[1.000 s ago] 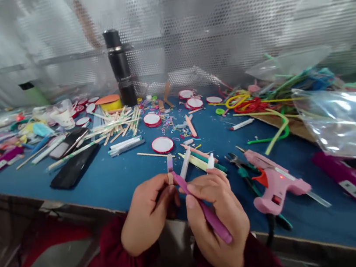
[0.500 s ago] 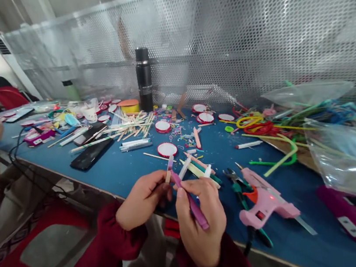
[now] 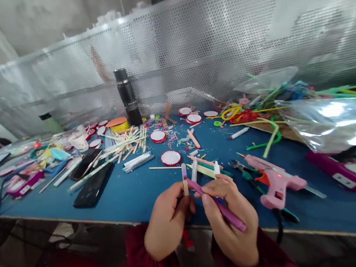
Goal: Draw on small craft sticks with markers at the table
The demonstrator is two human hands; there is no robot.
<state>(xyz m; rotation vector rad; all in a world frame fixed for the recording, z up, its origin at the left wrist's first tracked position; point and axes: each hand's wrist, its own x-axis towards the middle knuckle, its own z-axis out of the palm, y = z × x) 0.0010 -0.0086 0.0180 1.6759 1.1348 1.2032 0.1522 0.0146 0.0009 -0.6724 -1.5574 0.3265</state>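
Between its thumb and fingers, my left hand [image 3: 168, 221] pinches a small flat wooden craft stick [image 3: 186, 187] held upright. The stick's upper end is coloured purple; its lower part is bare wood. My right hand [image 3: 233, 220] grips a purple marker [image 3: 227, 212] like a pen, its tip at the stick's side just below the coloured end. Behind the fingers, white pens [image 3: 194, 169] and pale green and pink craft sticks [image 3: 203, 170] lie on the table. A round white disc with a red rim [image 3: 171, 157] sits just beyond them.
On the right lie a pink glue gun [image 3: 278, 176], green-handled pliers [image 3: 254, 180] and a purple power strip [image 3: 339, 172]. A black phone [image 3: 94, 185], loose sticks [image 3: 129, 142] and a black bottle [image 3: 128, 97] are to the left. A perforated metal screen [image 3: 170, 55] stands behind.
The view has swung right and tilted, so the co-worker's arm has mostly left the picture. The craft stick is now more upright; both hands keep their holds.
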